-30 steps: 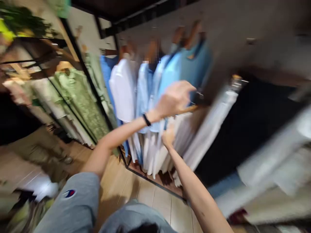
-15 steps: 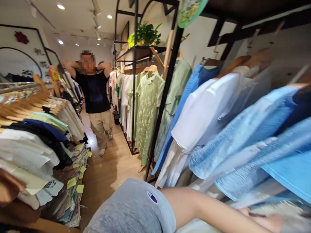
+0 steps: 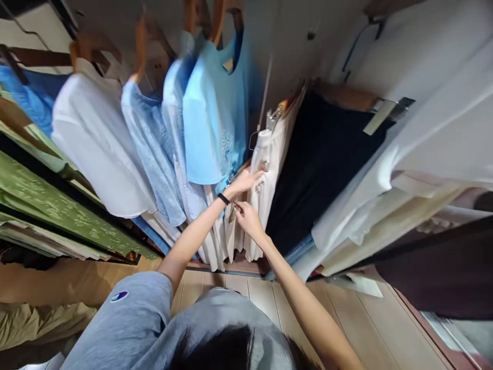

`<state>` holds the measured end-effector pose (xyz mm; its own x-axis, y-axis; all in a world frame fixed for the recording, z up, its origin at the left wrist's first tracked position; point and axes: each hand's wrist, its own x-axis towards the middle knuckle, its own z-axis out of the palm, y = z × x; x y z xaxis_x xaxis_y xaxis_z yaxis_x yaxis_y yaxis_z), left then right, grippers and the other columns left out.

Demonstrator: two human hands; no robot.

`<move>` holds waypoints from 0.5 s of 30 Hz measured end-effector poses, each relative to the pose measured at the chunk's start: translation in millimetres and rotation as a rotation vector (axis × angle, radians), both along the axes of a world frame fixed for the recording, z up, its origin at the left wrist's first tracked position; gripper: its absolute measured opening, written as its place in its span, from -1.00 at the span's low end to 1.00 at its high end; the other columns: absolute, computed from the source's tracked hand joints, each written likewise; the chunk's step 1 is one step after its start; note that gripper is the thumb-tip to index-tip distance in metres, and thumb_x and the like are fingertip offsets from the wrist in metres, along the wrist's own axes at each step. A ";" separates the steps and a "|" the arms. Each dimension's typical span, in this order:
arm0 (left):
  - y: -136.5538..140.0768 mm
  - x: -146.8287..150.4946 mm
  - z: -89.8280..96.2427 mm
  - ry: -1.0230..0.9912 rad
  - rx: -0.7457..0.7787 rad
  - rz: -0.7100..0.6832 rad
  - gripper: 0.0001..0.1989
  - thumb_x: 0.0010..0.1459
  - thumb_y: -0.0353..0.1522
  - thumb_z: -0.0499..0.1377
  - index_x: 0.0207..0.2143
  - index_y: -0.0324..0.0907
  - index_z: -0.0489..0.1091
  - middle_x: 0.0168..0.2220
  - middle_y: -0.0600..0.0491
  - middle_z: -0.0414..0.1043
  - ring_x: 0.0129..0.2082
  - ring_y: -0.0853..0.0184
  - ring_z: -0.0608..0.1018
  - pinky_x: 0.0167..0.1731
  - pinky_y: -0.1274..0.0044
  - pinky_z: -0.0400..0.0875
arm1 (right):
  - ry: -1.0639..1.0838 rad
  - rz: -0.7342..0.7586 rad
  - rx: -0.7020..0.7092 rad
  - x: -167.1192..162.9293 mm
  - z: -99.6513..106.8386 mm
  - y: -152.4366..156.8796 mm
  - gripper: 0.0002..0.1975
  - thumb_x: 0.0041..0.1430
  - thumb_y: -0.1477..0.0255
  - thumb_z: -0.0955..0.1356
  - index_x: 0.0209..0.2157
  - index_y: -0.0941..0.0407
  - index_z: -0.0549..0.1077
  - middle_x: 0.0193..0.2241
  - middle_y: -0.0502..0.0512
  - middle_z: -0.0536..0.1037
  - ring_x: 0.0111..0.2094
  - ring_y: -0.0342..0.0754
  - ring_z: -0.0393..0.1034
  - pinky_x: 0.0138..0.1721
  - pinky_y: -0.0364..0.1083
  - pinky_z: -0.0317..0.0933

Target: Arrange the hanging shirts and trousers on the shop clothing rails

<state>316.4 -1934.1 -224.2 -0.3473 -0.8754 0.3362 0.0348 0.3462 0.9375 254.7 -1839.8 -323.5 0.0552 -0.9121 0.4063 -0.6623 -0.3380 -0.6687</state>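
Note:
My left hand (image 3: 243,181), with a black band at the wrist, reaches into a row of cream-white garments (image 3: 265,180) hanging on a low rail, its fingers spread against the fabric. My right hand (image 3: 246,218) is just below it, pinching the edge of one of these cream garments between its fingers. A light blue T-shirt (image 3: 213,118) on a wooden hanger hangs directly above my left hand. A dark navy garment (image 3: 323,159) hangs to the right of the cream ones.
Pale blue tops and a white shirt (image 3: 96,149) hang to the left on wooden hangers, with green printed clothes (image 3: 50,205) beyond a black rack frame. White and cream clothes (image 3: 423,154) crowd the right side. A wooden plank floor (image 3: 370,329) lies below.
The view swung left down the shop aisle toward a standing person, then back to the rack. My left hand has dropped from the hanger to the cream garments beside my right hand.

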 end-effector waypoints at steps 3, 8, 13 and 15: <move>-5.0 12.6 -10.4 0.054 0.026 -0.029 -0.56 0.27 -0.39 0.18 0.16 -0.39 0.32 0.18 -0.17 0.36 0.21 0.14 0.39 0.31 0.34 0.16 | -0.110 -0.074 -0.083 -33.5 6.1 13.3 -0.67 0.27 0.55 0.17 -0.10 0.19 0.52 -0.19 0.18 0.52 -0.19 -0.06 0.46 -0.16 -0.12 0.39; 1.1 21.5 -25.3 0.053 0.248 -0.070 -0.44 0.11 -0.01 0.34 -0.05 -0.29 0.47 -0.13 -0.14 0.54 0.03 0.05 0.54 0.15 0.27 0.37 | -0.243 -0.191 -0.141 -65.8 12.0 8.4 -0.43 0.24 0.23 0.28 0.19 0.26 0.30 0.05 0.37 0.35 0.03 0.09 0.37 -0.01 0.02 0.36; 36.7 18.1 -26.1 -0.135 0.227 -0.052 -0.38 0.16 0.14 0.19 -0.26 -0.29 0.48 -0.42 -0.07 0.49 -0.19 0.13 0.58 -0.04 0.31 0.47 | -0.213 -0.057 0.052 -59.7 8.4 -2.3 0.06 0.05 0.00 0.40 0.39 0.31 -0.04 0.23 0.50 0.18 0.23 0.26 0.18 0.14 0.13 0.23; 57.6 12.5 -25.4 -0.242 0.162 -0.056 -0.44 0.16 0.08 0.22 -0.39 -0.30 0.46 -0.46 -0.04 0.46 -0.27 0.16 0.57 -0.14 0.37 0.49 | -0.242 -0.064 0.054 -66.3 6.9 -0.4 -0.20 0.16 0.08 0.32 0.30 0.26 0.17 0.12 0.42 0.36 0.10 0.21 0.33 0.05 0.07 0.29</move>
<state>328.9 -1876.5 -249.6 -0.4500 -0.8879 0.0954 -0.1816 0.1955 0.9637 188.4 -1840.3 -316.6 -0.0960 -0.9315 0.3508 -0.4995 -0.2598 -0.8265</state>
